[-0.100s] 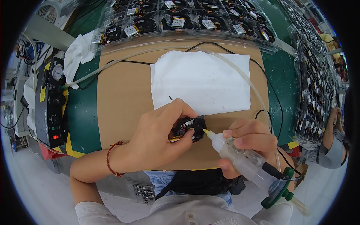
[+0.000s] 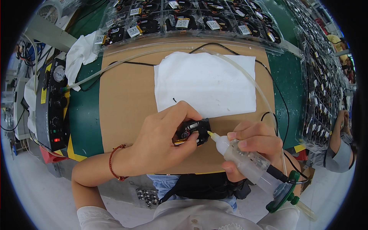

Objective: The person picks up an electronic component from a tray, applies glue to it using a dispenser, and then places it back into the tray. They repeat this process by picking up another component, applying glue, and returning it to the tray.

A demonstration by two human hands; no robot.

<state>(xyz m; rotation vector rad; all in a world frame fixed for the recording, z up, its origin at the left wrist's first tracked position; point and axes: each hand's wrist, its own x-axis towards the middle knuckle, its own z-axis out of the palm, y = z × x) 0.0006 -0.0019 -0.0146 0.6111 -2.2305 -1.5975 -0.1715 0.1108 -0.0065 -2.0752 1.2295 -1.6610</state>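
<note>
Syringe (image 2: 259, 178), translucent, cylindrical, gripped by right hand (image 2: 262, 145), black device (image 2: 200, 127) pinched by left hand (image 2: 163, 134)

the left end of the black part (image 2: 203, 124) is concealed by the fingers and thumb of the left hand (image 2: 161, 134). contact between this part and the yellow nozzle tip (image 2: 209, 133) cannot be determined. the right hand (image 2: 260, 145) covers a portion of the syringe (image 2: 245, 165). the lower edge of the white sheet (image 2: 207, 84) passes partly behind the left hand. the upper tray (image 2: 157, 36) is cut off at the top. the pressure gauge (image 2: 59, 73) is too small to read. the small parts (image 2: 320, 90) at far right are indistinct.
</note>
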